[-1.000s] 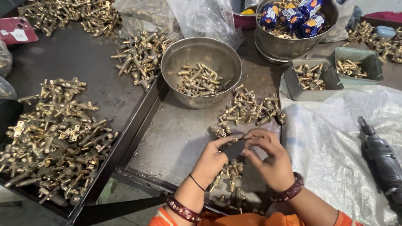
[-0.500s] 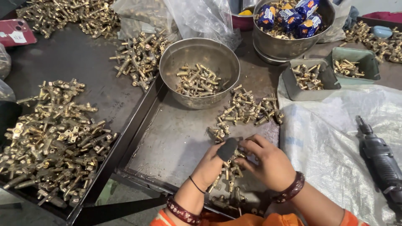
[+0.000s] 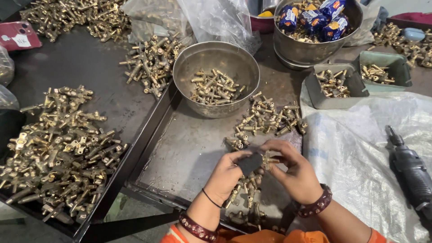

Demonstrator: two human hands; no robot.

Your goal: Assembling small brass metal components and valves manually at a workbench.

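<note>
My left hand [image 3: 228, 174] pinches a small dark flat piece [image 3: 250, 164] over the near part of a metal tray [image 3: 180, 153]. My right hand [image 3: 294, 171] holds a small brass fitting [image 3: 269, 159] against that dark piece. The two hands touch at the fingertips. Under them lie several loose brass fittings [image 3: 245, 193]. Just beyond the hands, a scattered heap of brass fittings [image 3: 270, 118] rests on the tray. Both wrists wear dark bangles.
A steel bowl [image 3: 216, 58] with several fittings stands at the tray's far end. A big pile of brass parts [image 3: 58, 148] fills the left tray. Two small grey trays [image 3: 335, 92] and a bowl of wrapped packets [image 3: 315, 22] are at the right; a dark power tool [image 3: 411, 168] lies on white sacking.
Both hands have drawn slightly nearer and lower, and the dark piece now shows between my left fingers, with the brass fitting brought against it.
</note>
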